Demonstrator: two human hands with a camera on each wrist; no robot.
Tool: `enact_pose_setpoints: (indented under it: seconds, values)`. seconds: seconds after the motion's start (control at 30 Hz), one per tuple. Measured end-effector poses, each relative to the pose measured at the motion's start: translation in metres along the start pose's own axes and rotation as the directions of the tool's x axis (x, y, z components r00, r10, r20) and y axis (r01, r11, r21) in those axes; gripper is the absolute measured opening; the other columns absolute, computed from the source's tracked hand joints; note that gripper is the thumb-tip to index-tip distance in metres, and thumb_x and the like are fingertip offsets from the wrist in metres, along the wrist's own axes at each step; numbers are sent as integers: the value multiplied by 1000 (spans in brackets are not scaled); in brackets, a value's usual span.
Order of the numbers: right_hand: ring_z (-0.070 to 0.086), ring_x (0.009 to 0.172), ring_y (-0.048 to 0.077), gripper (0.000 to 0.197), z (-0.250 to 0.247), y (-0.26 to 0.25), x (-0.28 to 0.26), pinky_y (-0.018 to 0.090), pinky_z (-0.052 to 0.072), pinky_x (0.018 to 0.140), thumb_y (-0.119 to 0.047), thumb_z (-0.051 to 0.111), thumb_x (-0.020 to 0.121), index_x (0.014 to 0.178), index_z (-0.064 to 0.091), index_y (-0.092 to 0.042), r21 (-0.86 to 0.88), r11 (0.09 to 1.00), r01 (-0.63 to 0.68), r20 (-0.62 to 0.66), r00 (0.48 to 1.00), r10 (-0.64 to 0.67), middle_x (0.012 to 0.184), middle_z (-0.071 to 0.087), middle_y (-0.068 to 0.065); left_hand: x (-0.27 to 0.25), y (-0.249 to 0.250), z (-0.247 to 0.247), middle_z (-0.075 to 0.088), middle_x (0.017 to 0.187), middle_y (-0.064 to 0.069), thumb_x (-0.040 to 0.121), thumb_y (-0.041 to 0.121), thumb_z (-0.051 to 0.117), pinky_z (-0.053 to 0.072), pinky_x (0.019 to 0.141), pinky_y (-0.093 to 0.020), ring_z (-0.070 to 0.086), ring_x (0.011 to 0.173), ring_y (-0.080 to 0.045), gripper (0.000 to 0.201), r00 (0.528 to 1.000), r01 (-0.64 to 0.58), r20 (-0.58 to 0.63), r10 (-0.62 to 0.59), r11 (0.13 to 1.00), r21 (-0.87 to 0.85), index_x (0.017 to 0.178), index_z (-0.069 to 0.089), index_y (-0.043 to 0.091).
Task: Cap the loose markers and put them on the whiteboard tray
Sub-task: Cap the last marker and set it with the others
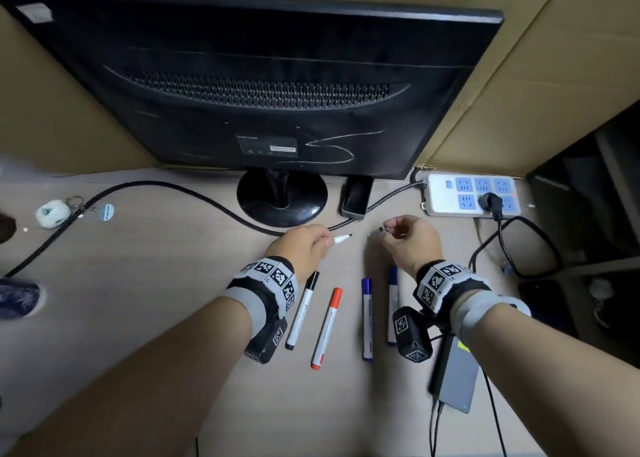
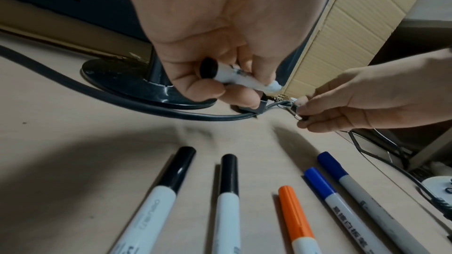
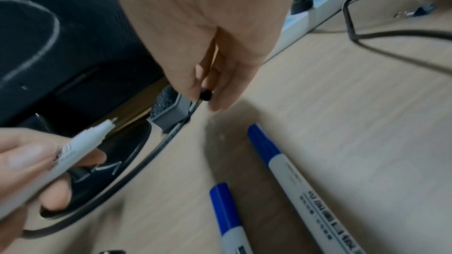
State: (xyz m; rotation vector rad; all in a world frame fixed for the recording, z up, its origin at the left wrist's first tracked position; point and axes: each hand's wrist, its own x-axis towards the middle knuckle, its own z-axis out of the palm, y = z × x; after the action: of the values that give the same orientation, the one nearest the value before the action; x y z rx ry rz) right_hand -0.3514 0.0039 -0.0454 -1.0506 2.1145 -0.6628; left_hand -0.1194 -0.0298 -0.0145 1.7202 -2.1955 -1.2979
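My left hand (image 1: 327, 242) grips an uncapped white marker (image 1: 342, 238) whose dark tip points right; the barrel also shows in the wrist views (image 2: 234, 76) (image 3: 85, 140). A short gap to the right, my right hand (image 1: 386, 229) pinches a small black cap (image 1: 382, 229) (image 3: 205, 95) between thumb and fingertips. Both hands hover above the desk in front of the monitor stand. Capped markers lie side by side nearer me: two black (image 2: 176, 179) (image 2: 228, 177), one orange (image 1: 327, 328) and two blue (image 1: 367, 318) (image 1: 392, 304).
A black monitor on a round stand (image 1: 282, 197) fills the back, with a thick cable (image 1: 138, 186) across the desk. A power strip (image 1: 446, 197) sits at the back right, a grey adapter (image 1: 457, 377) at the near right, a keychain (image 1: 53, 214) at the left. Cardboard walls enclose the desk.
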Motion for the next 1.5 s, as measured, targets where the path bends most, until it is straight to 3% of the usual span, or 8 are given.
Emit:
enact_pose_setpoints:
  seconds: [0.17,0.33,0.53,0.77,0.93,1.17,1.33,1.5]
  values:
    - [71,85,10,15,-24,-5,-13,20,54,83,-12,73,91,86,77,-26,84,994,66,66,995,-71,88,78,-7,-15,14,-3,70,90,2,107,33,40,55,79,-38,67,89,-26,24,999,3,-38,-1,999,40,104,63,27]
    - [73,91,14,18,-47,-6,-31,27,56,90,-14,78,90,83,81,-31,226,972,63,131,987,-94,91,81,-6,-32,34,-6,69,110,-3,107,28,44,54,94,-42,66,102,-25,25,996,-21,-81,23,999,25,118,65,21]
    - [71,73,20,5,-70,-12,-60,25,62,72,-4,72,94,98,74,-7,501,865,20,179,976,-126,83,72,12,-53,49,-3,64,123,-4,105,22,51,51,98,-40,62,110,-24,22,993,-94,-76,96,995,23,124,62,19]
    - [72,69,14,5,-77,-18,-78,26,58,69,-16,76,93,90,79,-14,481,868,120,153,964,-218,82,76,16,-68,61,-4,65,118,1,105,23,53,48,89,-32,61,107,-20,22,987,-140,-79,142,990,34,124,62,20]
    - [71,70,17,7,-80,-22,-85,24,58,69,-16,76,93,93,80,-11,473,872,127,160,961,-227,74,74,6,-74,67,-2,63,110,2,106,23,51,47,85,-33,58,97,-18,20,985,-145,-86,147,989,23,122,62,20]
    - [72,72,17,9,-79,-28,-89,28,60,71,-18,77,92,95,81,-10,451,881,146,171,954,-245,74,76,5,-80,69,-3,62,114,4,105,27,51,50,90,-38,59,103,-18,21,982,-167,-84,166,986,4,124,61,22]
    - [72,70,16,11,-77,-34,-90,28,61,72,-18,75,94,96,80,-8,474,870,135,184,951,-247,77,77,9,-82,71,-6,58,94,9,106,29,51,42,74,-31,54,84,-13,22,976,-199,-90,197,980,-11,118,66,18]
    - [70,65,18,17,-78,-44,-90,29,61,68,-13,75,93,98,78,3,519,849,100,221,944,-246,92,77,28,-84,68,-7,58,76,6,107,22,47,45,69,-30,53,70,-13,27,985,-170,-39,167,978,-117,107,74,16]
